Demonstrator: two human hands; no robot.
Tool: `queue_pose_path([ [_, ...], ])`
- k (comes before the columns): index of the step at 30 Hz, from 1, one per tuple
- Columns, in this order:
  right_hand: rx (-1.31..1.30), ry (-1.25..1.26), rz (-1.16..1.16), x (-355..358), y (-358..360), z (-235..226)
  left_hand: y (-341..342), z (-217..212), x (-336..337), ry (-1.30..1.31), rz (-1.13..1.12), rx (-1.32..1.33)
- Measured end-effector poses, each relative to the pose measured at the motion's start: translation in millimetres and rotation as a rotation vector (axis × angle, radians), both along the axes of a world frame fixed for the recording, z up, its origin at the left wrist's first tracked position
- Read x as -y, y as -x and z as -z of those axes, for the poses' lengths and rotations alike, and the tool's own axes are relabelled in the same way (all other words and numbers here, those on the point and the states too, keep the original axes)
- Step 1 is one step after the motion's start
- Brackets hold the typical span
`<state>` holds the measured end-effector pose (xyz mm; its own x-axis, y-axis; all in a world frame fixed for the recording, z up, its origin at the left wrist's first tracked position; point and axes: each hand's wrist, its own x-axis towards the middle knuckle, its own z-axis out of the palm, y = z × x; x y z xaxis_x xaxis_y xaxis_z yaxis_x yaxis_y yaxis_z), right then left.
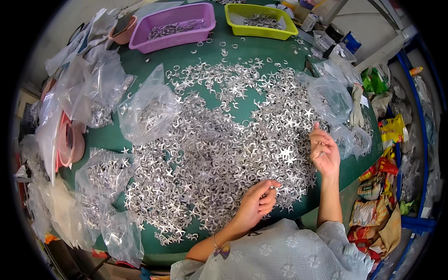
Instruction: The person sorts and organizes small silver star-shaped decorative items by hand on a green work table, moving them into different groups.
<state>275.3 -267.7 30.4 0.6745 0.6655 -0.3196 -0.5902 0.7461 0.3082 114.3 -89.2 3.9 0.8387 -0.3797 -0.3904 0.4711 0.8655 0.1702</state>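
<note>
A broad heap of small silver-coloured metal pieces [219,144], among them star shapes, rings and crescents, covers much of the green tabletop [100,140]. Over the heap's near edge, my left hand [255,201] is closed, thumb and forefinger pinched together; something tiny may be at its fingertips. My right hand [325,151] is raised at the heap's right edge, its fingers curled in and one fingertip pointing up. A small shiny spot shows by its fingers, too small to name. Some brighter star-shaped pieces [285,153] lie between the two hands.
At the far edge stand a purple basin [205,35] and a yellow-green basin [233,30], both holding metal pieces. Clear plastic bags of pieces [151,112] line the left side; more bags [329,100] lie at right. A blue-framed rack [417,224] with packets stands beyond.
</note>
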Motion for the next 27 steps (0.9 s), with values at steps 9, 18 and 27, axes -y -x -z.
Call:
queue_pose_path([
  [9,-0.083,0.077,0.203,-4.4,13.7,-4.4,0.7,2.9,1.4,-0.015,-0.035,-0.011],
  [18,1.426,1.648,-0.17,-44.6,8.0,12.4,-0.9,1.1,2.4,-0.049,-0.021,-0.024],
  [27,2.075,2.168,-0.54,-79.4,-1.0,10.9,-0.4,2.7,-1.1,-0.01,-0.01,-0.038],
])
